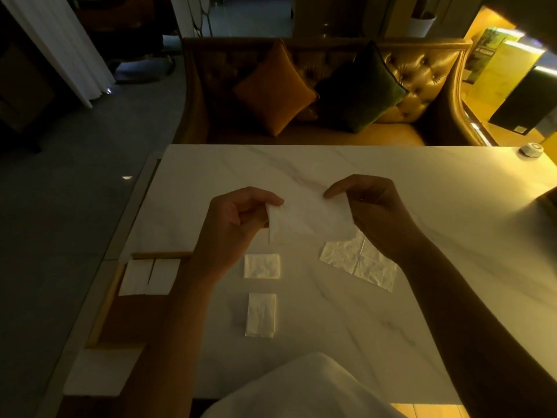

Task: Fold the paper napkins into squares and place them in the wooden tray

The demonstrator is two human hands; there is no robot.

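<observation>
A thin white paper napkin (310, 218) hangs above the marble table, held at its two upper corners. My left hand (238, 224) pinches its left corner, and my right hand (373, 212) pinches its right corner. Below it lie an unfolded creased napkin (360, 262), a small folded square napkin (261, 266) and a folded rectangular napkin (261, 315). The wooden tray (104, 309) sits at the table's left edge, partly hidden by my left forearm. Two folded white napkins (149, 276) lie side by side at its far end.
The white marble table (422, 188) reaches to a leather sofa with an orange cushion (275, 89) and a dark green cushion (361, 89). A small round white object (532, 149) sits at the far right corner. White cloth (304, 387) covers my lap.
</observation>
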